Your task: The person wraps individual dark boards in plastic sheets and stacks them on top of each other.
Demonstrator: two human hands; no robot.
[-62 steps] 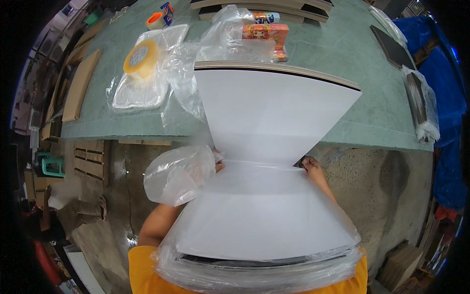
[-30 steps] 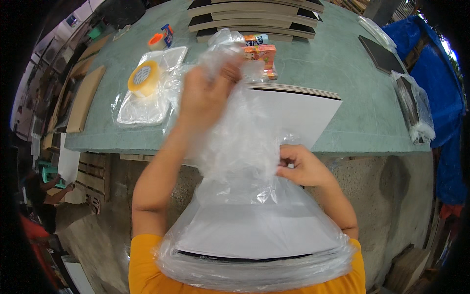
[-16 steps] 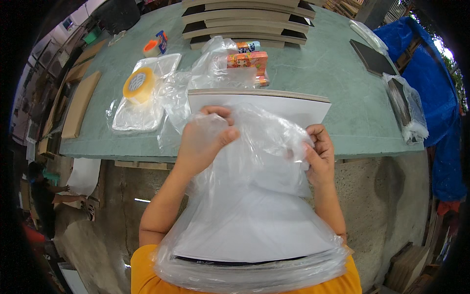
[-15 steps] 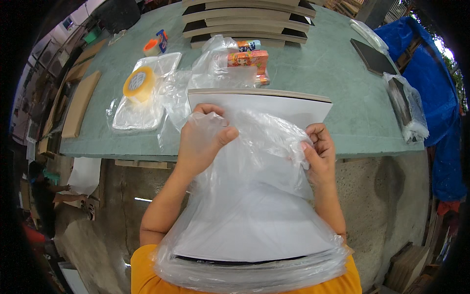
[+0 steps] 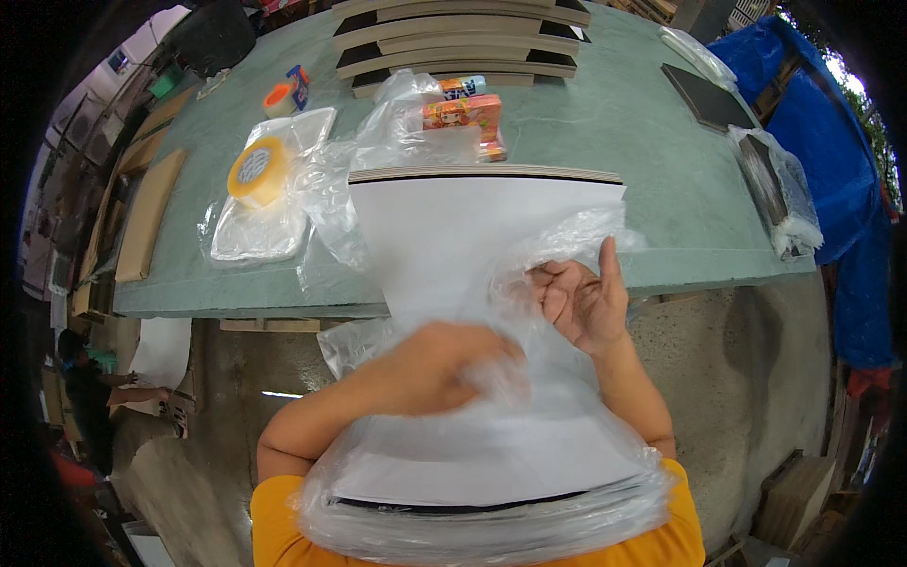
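Note:
A white-faced flat panel or stack of panels (image 5: pixel 444 236) leans from my body up to the table edge, its layered far edge bare. A clear plastic bag (image 5: pixel 567 236) wraps its lower part and bunches at the upper right. My left hand (image 5: pixel 444 369) crosses over the middle of the panel, bent inward and blurred; film shows at its fingers, whose grip I cannot make out. My right hand (image 5: pixel 581 302) is at the panel's right side, palm turned up, thumb raised and fingers loosely apart beside the bunched plastic. More plastic film lies folded near my chest.
On the green table (image 5: pixel 624 123) are a yellow tape roll (image 5: pixel 257 172) on folded clear bags (image 5: pixel 260 227), an orange-and-blue tape dispenser (image 5: pixel 286 93), small colourful packages (image 5: pixel 463 113) and stacked panels (image 5: pixel 453 42). A dark wrapped panel (image 5: pixel 765 184) lies right. Another person (image 5: pixel 90 387) is at far left.
My left hand has left the panel's upper left and swung down and inward. My right hand has loosened its pinch on the film and turned palm up. More of the panel's white face is uncovered.

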